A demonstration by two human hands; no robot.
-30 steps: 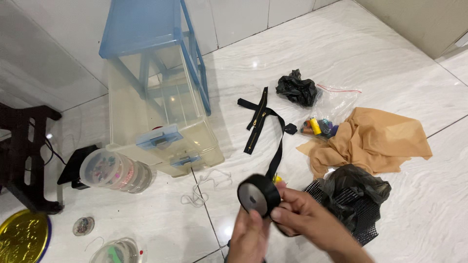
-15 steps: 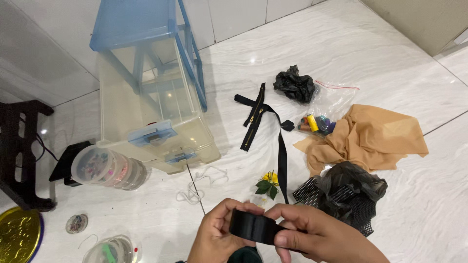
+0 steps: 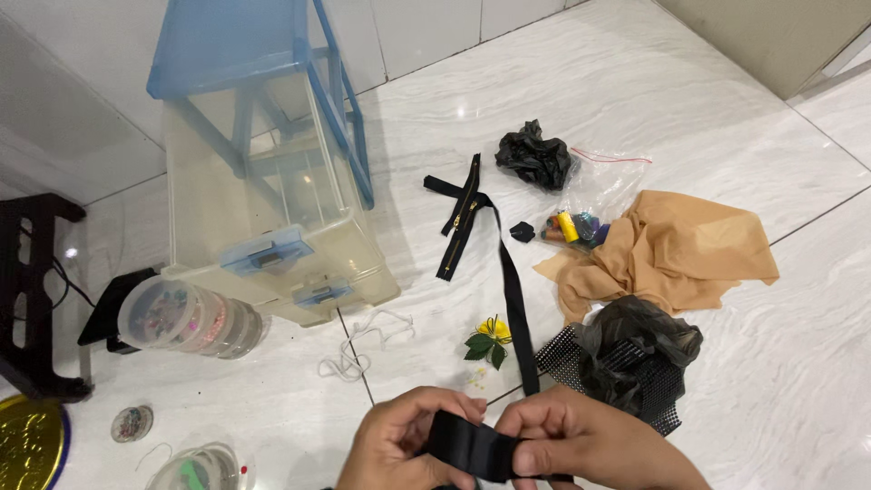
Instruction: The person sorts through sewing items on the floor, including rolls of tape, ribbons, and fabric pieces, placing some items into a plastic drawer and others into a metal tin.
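**Two hands grip a roll of black ribbon over a tiled floor**

At the bottom edge of the view, the left hand (image 3: pixel 404 445) and right hand (image 3: pixel 581 445) meet fingertip to fingertip, both pinching a roll of black ribbon (image 3: pixel 472 447) held edge-on between them. Its loose tail (image 3: pixel 513 299) runs up and away across the white tiled floor (image 3: pixel 780 363), ending beside a black zipper (image 3: pixel 461 218). A small yellow artificial flower (image 3: pixel 490 338) lies just left of the tail; black mesh netting (image 3: pixel 626 358) and tan fabric (image 3: pixel 671 249) crowd the right. A clear plastic storage box with a blue lid (image 3: pixel 263 172) lies on its side, apparently empty. Bare tile opens at far right.
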